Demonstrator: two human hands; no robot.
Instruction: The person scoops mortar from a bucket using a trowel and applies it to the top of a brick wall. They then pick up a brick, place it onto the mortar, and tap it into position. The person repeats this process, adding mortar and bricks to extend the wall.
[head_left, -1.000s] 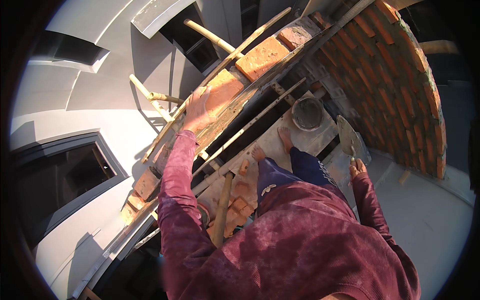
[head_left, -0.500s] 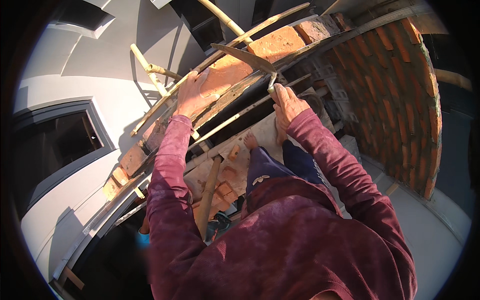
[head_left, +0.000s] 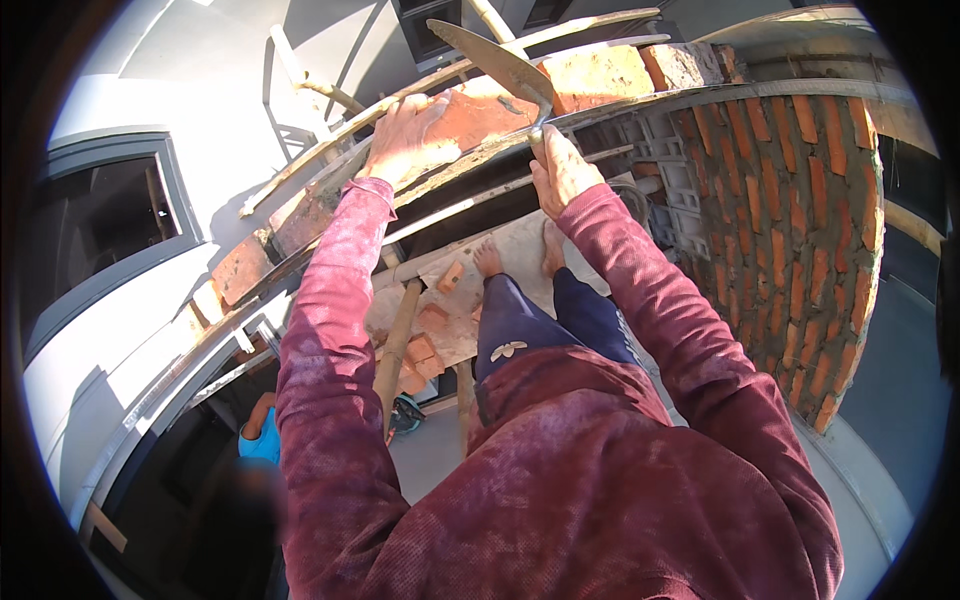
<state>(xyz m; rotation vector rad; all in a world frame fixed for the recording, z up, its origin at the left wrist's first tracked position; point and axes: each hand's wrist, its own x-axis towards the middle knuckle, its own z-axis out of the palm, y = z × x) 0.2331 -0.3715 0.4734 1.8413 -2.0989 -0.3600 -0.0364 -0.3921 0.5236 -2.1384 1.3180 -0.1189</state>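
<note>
My left hand [head_left: 402,140] grips the left end of an orange brick [head_left: 485,122] on top of the wall course, thumb on the near side and fingers over the far side. In my right hand [head_left: 565,172] is a pointed trowel [head_left: 492,62], held by its handle. Its metal blade slants up to the left, across the gap between that brick and the sunlit brick [head_left: 600,78] to the right. Whether the blade touches either brick, I cannot tell. A mortar-smeared edge [head_left: 450,175] runs along the near side below the bricks.
Bamboo poles [head_left: 590,28] run behind the course. A brick wall section [head_left: 785,250] stands at right. Below, my bare feet [head_left: 488,258] stand on a board [head_left: 460,335] near loose bricks [head_left: 420,355]. At lower left shows another person's blue sleeve [head_left: 262,438].
The view has shifted, showing more of the wall on the right. My left hand has slid a little over the brick, still gripping it. The trowel has tilted more upright, its handle nearer the wall.
</note>
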